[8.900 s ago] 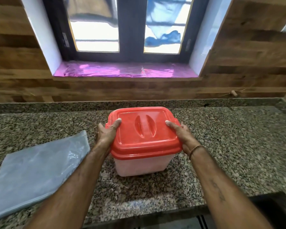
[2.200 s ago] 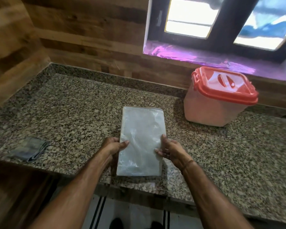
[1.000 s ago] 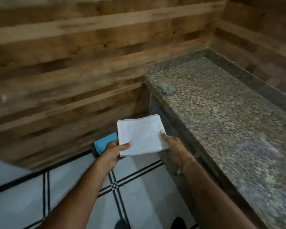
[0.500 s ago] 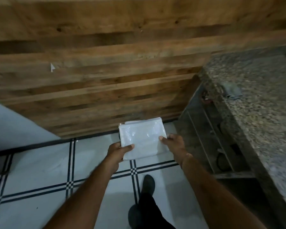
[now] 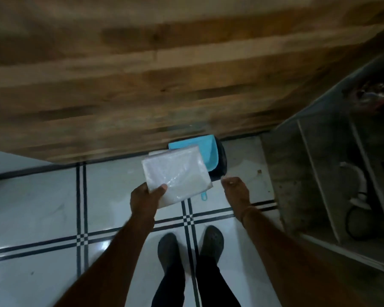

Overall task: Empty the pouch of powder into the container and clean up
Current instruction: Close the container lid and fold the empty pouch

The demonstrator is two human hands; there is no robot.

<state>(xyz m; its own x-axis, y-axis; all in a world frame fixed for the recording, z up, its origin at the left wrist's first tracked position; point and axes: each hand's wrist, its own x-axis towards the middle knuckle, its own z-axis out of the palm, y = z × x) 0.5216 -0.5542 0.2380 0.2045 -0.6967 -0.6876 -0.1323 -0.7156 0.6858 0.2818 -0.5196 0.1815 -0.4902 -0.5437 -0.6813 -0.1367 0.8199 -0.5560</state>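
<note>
Left hand (image 5: 145,196) is out in front at about waist height, thumb on top and fingers underneath, pinching the near-left corner of the folded pouch (image 5: 176,173). Right hand (image 5: 236,190) is just beside it, off the plastic, fingers curled loosely inward with nothing in them. Both forearms reach forward from the bottom of the view.

Below, a glossy white tiled floor (image 5: 38,204) with dark double lines crossing it, and two dark shoes (image 5: 211,240) planted side by side. A wood-plank wall (image 5: 142,80) fills the top of the view. On the right, the dim underside of a counter with shelving (image 5: 319,185).

The pouch is held flat, clear of the floor, tilted a little, its long axis running from the left hand up and away to the right. It hangs over a blue dustpan (image 5: 206,151) that sits by the base of the wall.
</note>
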